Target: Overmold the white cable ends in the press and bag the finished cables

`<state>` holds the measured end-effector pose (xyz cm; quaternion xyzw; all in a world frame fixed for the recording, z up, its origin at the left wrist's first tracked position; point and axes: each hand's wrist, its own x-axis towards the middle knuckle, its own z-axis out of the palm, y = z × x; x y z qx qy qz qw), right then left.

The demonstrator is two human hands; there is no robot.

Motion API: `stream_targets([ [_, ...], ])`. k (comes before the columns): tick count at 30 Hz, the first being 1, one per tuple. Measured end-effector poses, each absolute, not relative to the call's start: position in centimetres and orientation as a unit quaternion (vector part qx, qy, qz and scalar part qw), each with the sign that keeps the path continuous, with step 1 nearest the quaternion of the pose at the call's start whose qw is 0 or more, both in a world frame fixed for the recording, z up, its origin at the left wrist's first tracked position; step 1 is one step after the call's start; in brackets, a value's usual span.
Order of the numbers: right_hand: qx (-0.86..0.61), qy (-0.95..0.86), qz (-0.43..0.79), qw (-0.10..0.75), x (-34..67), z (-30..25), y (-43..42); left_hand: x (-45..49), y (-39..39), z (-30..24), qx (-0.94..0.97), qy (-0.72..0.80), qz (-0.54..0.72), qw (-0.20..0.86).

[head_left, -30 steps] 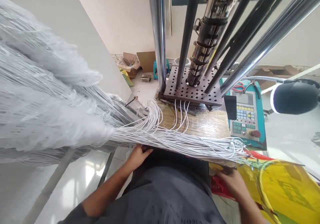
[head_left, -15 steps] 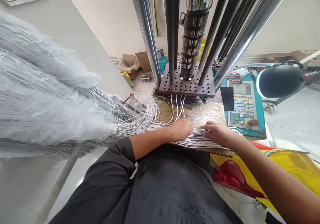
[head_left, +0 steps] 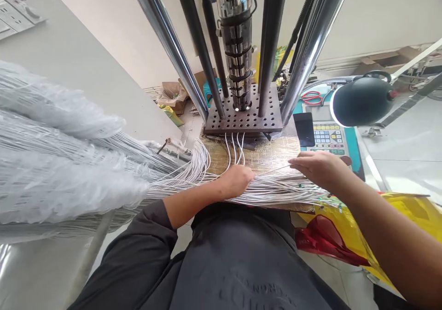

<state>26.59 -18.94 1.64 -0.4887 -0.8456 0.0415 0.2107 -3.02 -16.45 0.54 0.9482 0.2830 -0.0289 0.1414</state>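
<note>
My left hand [head_left: 237, 180] is closed in a fist over the bundle of white cables [head_left: 272, 191] on the table edge in front of my body. From it a single thin cable [head_left: 271, 170] runs taut to my right hand [head_left: 319, 167], whose fingertips pinch its far part. Several other white cables [head_left: 235, 149] bend down from under the machine's perforated plate [head_left: 243, 125] behind my left hand. At the bundle's right end, small green tips [head_left: 299, 185] show on some cables. What lies inside my left fist is partly hidden.
Plastic-wrapped cable bundles [head_left: 69, 167] hang at the left. Steel posts [head_left: 311, 47] and a central metal cylinder [head_left: 238, 47] rise ahead. A lamp [head_left: 362, 102], a control panel [head_left: 328, 137], a dark phone-like slab [head_left: 304, 129] and red-handled scissors [head_left: 311, 98] are at the right.
My right hand has moved right and slightly up, off the bundle, with a cable now stretched between the hands. The whole view has shifted, so the machine appears farther left.
</note>
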Motion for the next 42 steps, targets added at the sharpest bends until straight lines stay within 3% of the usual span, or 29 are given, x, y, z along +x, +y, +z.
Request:
stream_targets([
  [7, -0.490, -0.836, -0.009, 0.249, 26.9, 4.0, -20.1, -2.6, -18.3, 1.7, 0.948, 0.306, -0.082, 0.000],
  [16, -0.494, -0.826, 0.126, 0.242, 27.0, 0.7, -19.2, -3.2, -18.6, 0.8, 0.950, 0.308, -0.057, -0.010],
  [22, -0.478, -0.834, -0.028, 0.273, 27.3, 1.7, -19.0, -4.1, -17.4, 0.1, 0.945, 0.295, 0.031, 0.140],
  [27, -0.518, -0.838, -0.005, 0.174, 30.3, -0.1, -18.3, -4.8, -17.1, 0.9, 0.927, 0.301, 0.071, 0.212],
  [29, -0.517, -0.837, 0.037, 0.175, 30.9, -0.7, -19.0, -5.0, -17.3, 2.0, 0.918, 0.300, 0.088, 0.244],
  [35, -0.568, -0.725, 0.093, 0.378, 29.5, -0.8, -23.7, -3.5, -15.2, 5.4, 0.893, 0.260, 0.001, 0.368],
  [42, -0.640, -0.576, 0.113, 0.496, 28.5, -3.3, -27.2, 0.7, -12.8, 6.3, 0.761, 0.234, -0.054, 0.603],
])
